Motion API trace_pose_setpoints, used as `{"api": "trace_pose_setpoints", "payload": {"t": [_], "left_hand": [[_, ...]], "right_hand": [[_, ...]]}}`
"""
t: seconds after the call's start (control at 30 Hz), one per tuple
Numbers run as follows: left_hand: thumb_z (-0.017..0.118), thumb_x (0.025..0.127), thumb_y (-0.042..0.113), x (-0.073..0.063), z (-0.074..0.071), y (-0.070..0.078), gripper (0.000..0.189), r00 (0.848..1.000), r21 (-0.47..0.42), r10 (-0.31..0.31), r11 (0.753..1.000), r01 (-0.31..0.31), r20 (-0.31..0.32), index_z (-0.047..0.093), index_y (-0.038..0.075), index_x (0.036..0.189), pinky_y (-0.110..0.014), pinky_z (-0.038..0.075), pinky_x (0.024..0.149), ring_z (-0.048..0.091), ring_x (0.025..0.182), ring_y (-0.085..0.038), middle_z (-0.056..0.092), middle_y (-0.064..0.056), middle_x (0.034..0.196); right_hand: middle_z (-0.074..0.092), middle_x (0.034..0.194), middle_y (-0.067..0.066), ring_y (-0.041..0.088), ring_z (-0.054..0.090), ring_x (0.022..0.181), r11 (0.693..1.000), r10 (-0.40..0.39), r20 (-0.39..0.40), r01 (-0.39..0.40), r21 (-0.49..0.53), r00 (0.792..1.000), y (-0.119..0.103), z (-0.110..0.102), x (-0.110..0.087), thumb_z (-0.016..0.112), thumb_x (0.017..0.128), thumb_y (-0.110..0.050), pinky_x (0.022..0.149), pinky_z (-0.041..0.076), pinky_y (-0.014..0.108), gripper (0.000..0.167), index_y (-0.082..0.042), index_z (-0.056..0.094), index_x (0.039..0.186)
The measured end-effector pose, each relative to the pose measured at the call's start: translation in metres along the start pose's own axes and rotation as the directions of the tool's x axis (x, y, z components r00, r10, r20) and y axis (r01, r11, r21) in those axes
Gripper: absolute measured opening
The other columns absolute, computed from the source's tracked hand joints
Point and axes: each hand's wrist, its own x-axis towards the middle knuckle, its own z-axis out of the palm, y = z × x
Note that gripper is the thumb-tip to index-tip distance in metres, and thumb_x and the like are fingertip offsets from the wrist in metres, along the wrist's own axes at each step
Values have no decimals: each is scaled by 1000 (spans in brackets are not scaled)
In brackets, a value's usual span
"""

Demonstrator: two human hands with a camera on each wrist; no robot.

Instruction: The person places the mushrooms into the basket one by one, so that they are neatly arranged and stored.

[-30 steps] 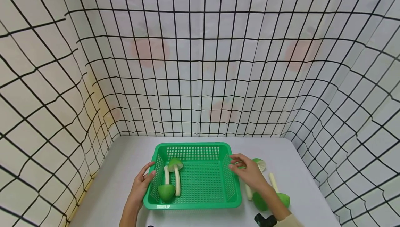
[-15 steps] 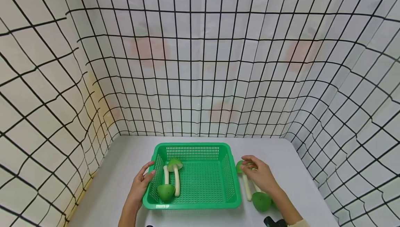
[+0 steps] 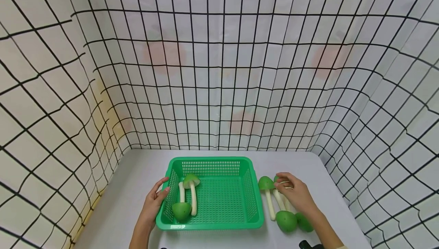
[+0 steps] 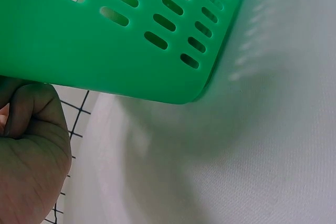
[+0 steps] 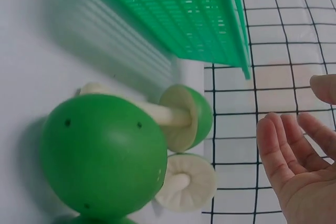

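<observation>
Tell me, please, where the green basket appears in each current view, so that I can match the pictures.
Head: the green basket is low and near the centre, between the two hands.
Left wrist: it fills the upper left, above the left hand.
Right wrist: it is at the top middle, up and left of the right hand.
Shared landmark: the black-gridded backdrop, visible in all three views.

Black grid lines [image 3: 224,13] cross pale walls [image 3: 216,77] around the white table [image 3: 133,176].
</observation>
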Motion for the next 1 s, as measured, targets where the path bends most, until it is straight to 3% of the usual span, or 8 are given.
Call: {"api": "trace_pose_setpoints", "payload": {"t": [0.67, 1.0], "left_hand": [[64, 102, 36, -2, 1, -1, 52, 1000, -10, 21, 1000, -21, 0, 46, 29, 151, -37, 61, 74, 71, 98, -29, 69, -19, 122], [65, 101, 39, -1, 1, 0, 54, 1000, -5, 16, 1000, -16, 2, 47, 30, 151, -35, 61, 74, 70, 97, -28, 69, -19, 123]], "right_hand": [[69, 125, 8, 21, 66, 110, 993, 74, -41, -77, -93, 996, 32, -18, -9, 66, 101, -41, 79, 55, 21, 49, -11, 59, 139], [70, 124, 9, 27, 67, 112, 984, 89, -58, -97, -151, 994, 51, -25, -13, 65, 101, -44, 82, 54, 22, 52, -10, 59, 139]]}}
